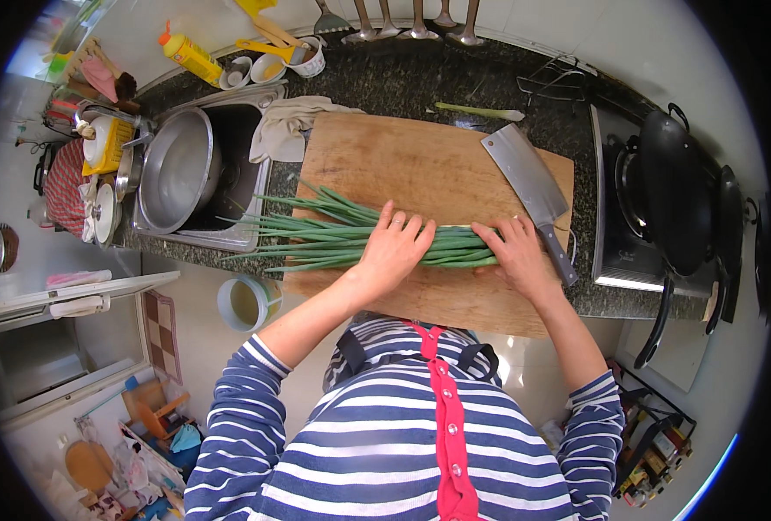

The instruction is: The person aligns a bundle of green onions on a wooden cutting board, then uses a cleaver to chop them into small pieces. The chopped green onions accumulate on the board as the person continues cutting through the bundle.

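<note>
A bunch of green onions [333, 238] lies crosswise on a wooden cutting board [392, 153], its green tips reaching past the board's left edge. My left hand [395, 247] rests over the middle of the bunch, fingers curled on the stalks. At the bunch's right end, my right hand [515, 254] has its fingers around the stalk ends, which it mostly hides. Just right of that hand lies a cleaver [528, 176], blade flat on the board, its dark handle pointing towards me.
Left of the board are a cloth [287, 130] and a sink [258, 221] with a tilted metal basin [177, 172]. A single stalk [480, 111] lies behind the board. A black wok [675, 195] stands over the cooktop [610, 260] at right. A bucket [242, 304] sits below the counter.
</note>
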`<state>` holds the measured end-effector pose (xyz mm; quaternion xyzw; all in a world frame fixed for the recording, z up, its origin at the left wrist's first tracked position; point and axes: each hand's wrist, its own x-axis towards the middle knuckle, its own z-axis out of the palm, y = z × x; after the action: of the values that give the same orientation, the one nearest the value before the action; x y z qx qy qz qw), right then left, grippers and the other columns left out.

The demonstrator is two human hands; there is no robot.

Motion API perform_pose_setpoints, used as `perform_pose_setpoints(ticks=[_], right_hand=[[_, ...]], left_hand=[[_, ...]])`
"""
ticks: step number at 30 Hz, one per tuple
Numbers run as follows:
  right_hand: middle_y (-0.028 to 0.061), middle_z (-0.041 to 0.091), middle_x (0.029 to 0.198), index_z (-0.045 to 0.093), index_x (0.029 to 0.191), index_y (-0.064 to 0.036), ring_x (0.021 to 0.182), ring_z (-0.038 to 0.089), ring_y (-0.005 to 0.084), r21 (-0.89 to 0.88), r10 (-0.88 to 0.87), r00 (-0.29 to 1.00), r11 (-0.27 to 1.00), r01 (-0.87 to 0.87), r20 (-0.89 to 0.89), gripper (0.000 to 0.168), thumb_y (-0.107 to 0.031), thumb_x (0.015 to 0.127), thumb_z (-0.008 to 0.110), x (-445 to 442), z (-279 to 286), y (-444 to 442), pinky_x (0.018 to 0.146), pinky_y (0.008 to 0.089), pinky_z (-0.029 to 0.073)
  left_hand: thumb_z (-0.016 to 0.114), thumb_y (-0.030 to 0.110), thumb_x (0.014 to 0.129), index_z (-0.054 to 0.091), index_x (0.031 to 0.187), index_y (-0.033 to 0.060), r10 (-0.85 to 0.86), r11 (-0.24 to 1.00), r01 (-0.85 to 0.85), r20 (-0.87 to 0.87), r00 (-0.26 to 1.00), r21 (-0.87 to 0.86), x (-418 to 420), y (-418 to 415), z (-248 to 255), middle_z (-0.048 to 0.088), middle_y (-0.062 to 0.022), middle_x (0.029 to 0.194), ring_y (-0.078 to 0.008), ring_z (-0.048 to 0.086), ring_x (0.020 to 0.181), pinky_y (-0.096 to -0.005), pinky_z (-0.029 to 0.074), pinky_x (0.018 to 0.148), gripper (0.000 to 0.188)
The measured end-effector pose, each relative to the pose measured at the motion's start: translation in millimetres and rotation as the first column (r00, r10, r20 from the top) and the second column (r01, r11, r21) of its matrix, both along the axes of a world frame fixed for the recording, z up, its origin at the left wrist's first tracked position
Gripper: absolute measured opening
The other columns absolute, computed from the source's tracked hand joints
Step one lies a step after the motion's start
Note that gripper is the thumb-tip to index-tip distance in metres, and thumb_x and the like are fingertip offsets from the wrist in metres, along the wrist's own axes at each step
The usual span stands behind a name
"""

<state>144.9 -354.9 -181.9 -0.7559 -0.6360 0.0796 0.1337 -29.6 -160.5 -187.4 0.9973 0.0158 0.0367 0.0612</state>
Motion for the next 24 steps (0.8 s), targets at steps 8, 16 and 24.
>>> perform_pose_setpoints(ticks=[8,16,24], right_hand=[[0.0122,0.051,0.12,0.043,0.133,-0.007,0.111,0.049,0.0308,-0.023,-0.026,1.0,0.999,0.026,0.007,0.094,-0.031,0.052,0.084,7,11,14,0.094,0.0427,0.039],[0.0162,0.033,0.145,0.031,0.144,-0.01,0.137,0.027,0.0355,0.015,-0.266,0.962,0.964,0.265,0.061,0.103,-0.042,0.059,0.08,-53,28,19,0.109,0.0595,0.017],[0.009,0.056,0.116,0.053,0.126,-0.012,0.109,0.052,0.0269,0.287,-0.316,0.942,0.918,0.274,0.11,0.053,-0.044,0.085,0.055,-37,-32,58,0.1,0.0523,0.03]], left_hand=[[0.073,0.005,0.058,0.051,0.11,0.0009,-0.052,0.986,0.042,-0.062,0.997,-0.158,16,21,0,0.055,-0.0134,0.097,-0.0323,0.055,0.09,-0.0403,0.049,0.075,0.057],[0.077,0.01,0.062,0.052,0.106,0.0021,-0.079,0.967,0.025,-0.207,0.975,-0.253,27,32,0,0.056,-0.0144,0.1,-0.0334,0.057,0.093,-0.0409,0.051,0.075,0.051],[0.079,0.017,0.066,0.051,0.115,0.0014,-0.147,0.898,-0.075,-0.456,0.878,-0.434,51,58,13,0.051,-0.0209,0.119,-0.0388,0.05,0.112,-0.0435,0.047,0.088,0.059]])
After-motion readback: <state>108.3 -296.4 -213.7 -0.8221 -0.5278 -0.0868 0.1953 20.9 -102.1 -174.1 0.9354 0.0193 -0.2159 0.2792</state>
